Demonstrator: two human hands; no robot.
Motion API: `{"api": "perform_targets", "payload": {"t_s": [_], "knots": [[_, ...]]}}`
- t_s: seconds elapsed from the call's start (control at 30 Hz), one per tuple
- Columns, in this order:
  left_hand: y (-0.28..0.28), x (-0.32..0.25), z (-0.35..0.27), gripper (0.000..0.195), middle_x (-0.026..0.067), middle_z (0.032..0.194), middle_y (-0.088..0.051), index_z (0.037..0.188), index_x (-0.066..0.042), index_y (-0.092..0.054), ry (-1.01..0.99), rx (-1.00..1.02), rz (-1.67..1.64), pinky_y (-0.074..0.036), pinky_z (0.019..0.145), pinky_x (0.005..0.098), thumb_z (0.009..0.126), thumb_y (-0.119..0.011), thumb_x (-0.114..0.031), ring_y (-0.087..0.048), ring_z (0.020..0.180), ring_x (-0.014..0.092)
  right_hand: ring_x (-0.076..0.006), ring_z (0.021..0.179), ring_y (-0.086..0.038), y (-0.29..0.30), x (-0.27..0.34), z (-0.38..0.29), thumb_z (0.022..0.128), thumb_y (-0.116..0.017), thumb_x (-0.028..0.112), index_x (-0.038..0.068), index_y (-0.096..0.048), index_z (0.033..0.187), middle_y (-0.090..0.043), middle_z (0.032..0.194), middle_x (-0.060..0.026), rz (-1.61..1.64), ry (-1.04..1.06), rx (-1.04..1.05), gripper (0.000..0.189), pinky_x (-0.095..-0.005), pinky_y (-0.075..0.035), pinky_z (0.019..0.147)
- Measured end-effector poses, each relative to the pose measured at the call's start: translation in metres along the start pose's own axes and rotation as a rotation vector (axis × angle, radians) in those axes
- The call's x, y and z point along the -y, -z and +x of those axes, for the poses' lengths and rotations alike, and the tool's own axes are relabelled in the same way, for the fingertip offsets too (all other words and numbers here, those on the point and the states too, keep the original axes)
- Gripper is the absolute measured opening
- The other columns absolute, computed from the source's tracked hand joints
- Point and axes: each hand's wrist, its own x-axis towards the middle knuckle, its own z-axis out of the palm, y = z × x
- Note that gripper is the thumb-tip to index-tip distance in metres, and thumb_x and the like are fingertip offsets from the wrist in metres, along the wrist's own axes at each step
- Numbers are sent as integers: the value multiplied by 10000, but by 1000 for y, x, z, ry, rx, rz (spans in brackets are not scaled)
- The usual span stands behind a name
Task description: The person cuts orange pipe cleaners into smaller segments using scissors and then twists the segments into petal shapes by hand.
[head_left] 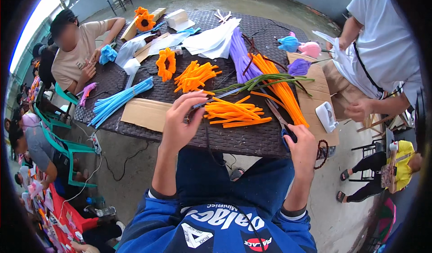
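My left hand [185, 114] is raised over the near edge of the woven table [236, 143], its fingers curled and apart beside a thin clear stick; whether it touches the stick cannot be told. My right hand [298, 143] is at the blue handles of the scissors [278, 116], whose blades point away from me; its grip is partly hidden. Between my hands lie short orange pipe cleaners [236, 113]. Behind them are another short orange pile [195, 75], an orange flower [166, 64], green stems [263, 82], long orange pipe cleaners [276, 84] and a purple bundle [241, 55].
Light blue pipe cleaners [121, 101] and a cardboard strip [145, 114] lie at left, with a pink glue gun [88, 92]. White sheets [212, 40] lie at the back. At right, a tape dispenser [326, 117] rests on cardboard [312, 97]. People are at both sides.
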Motion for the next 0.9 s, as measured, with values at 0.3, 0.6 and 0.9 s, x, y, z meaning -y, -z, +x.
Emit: {"api": "perform_targets", "payload": {"t_s": [0.3, 0.6, 0.9], "knots": [[-11, 37, -40, 148, 11, 713, -519, 813, -13, -555, 83, -298, -223, -377, 593, 223, 928, -646, -28, -474, 644, 73, -310, 910, -645, -3, -2, -2, 783, -762, 132, 37, -715, 1064, -664, 955, -126, 87, -15, -32, 301, -384, -517, 794], [-15, 51, -45, 173, -82, 658, -406, 850, -57, -549, 380, -346, -401, -253, 493, 189, 1009, -575, -118, -324, 571, -7, -297, 956, -615, -15, 16, -14, 806, -744, 125, 19, -690, 1062, -616, 1002, -114, 94, 93, -245, 283, -395, -505, 818], [-14, 50, -40, 194, -85, 632, -392, 844, -83, -515, 422, -272, -527, -247, 461, 181, 1024, -552, -144, -320, 531, -12, -257, 803, -630, -57, 60, -6, 800, -721, 51, 40, -680, 1033, -629, 885, -85, 433, 420, -297, 237, -347, -530, 709]]}}
